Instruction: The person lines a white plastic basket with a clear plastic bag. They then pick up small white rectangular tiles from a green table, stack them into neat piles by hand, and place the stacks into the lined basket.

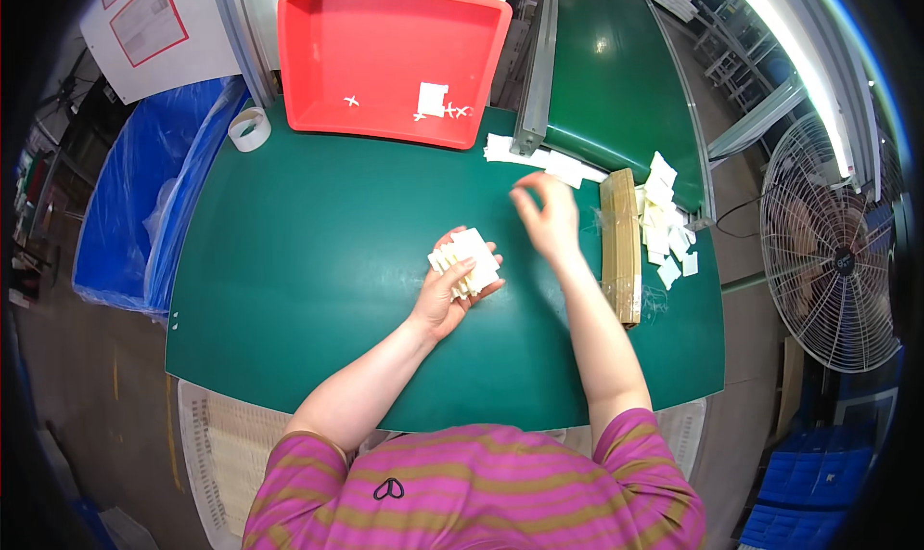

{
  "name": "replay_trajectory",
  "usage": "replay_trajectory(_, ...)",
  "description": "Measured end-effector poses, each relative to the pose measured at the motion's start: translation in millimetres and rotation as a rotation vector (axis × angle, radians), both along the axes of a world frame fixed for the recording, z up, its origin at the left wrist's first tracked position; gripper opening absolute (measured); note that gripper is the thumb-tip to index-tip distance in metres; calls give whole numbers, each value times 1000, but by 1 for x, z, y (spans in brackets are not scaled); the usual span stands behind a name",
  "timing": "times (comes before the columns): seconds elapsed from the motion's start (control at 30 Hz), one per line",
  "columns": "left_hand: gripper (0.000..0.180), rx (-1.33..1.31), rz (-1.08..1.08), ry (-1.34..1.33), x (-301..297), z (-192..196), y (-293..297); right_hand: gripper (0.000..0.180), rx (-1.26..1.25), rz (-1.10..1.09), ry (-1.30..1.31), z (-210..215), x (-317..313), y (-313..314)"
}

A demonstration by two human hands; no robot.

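Note:
My left hand (445,295) grips a fanned stack of small cream-white flat pieces (468,260) just above the green table (318,252). To its right, my right hand (547,218) hovers over the table with fingers spread and curled, holding nothing that I can see. It is nearest a few white pieces (563,168) lying at the foot of the green conveyor belt (616,78). More white pieces (666,228) are heaped beyond a long cardboard strip (622,242) at the right.
A red tray (385,30) at the back holds a white piece and small white crosses. A roll of tape (249,128) sits left of it. Blue plastic sheeting (144,194) hangs at the left, a floor fan (833,252) stands right.

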State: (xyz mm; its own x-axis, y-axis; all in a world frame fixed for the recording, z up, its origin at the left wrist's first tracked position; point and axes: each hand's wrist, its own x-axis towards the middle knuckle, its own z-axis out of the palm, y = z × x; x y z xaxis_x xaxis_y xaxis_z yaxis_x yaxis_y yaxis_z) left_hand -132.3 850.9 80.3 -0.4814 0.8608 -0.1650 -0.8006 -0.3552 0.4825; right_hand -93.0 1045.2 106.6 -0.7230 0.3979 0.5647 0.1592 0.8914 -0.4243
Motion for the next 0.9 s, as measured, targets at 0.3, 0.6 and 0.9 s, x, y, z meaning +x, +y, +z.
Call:
replay_trajectory(0.3, 58, 29, -139, -19, -3, -5, 2, 47, 161, -460, -359, -28, -13, 84)
replay_trajectory(0.6, 54, 3, -124, -38, -3, -7, 2, 30, 68, -341, -490, -14, -14, 88)
replay_trajectory(0.9, 50, -1, -128, -46, -3, -6, 1, 22, 26, -308, -529, -2, 4, 54)
